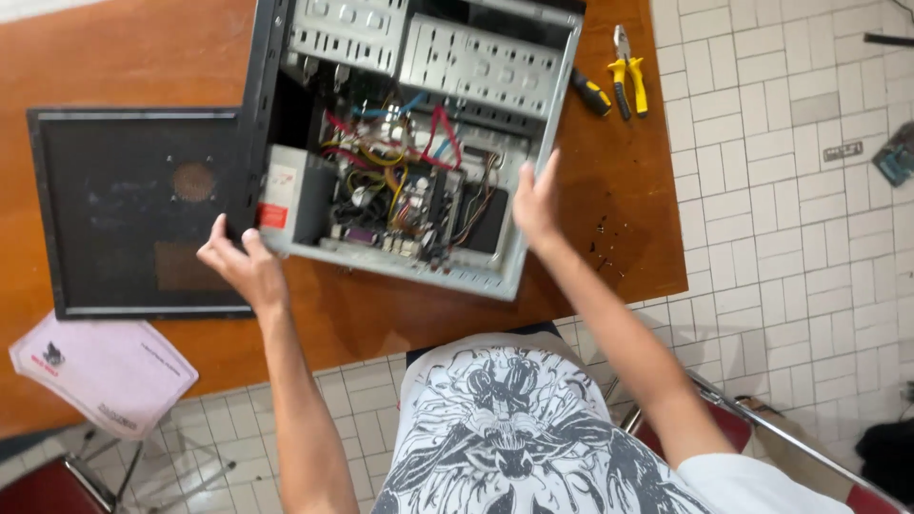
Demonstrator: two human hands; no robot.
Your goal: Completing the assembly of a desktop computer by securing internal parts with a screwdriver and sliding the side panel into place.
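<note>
The open computer case (419,143) lies on its side on the brown bench (114,57), its wiring and circuit boards exposed. The left hand (243,262) grips the case's near left corner at about 8 o'clock, fingers curled around the edge. The right hand (535,202) clasps the case's right wall at about 4 o'clock. At 9 o'clock of the case lies the black side panel (133,209), touching it. Yellow-handled pliers (626,78) and a screwdriver (590,92) lie at 2 o'clock. A pink cloth (100,366) lies at 8 o'clock, overhanging the bench edge.
</note>
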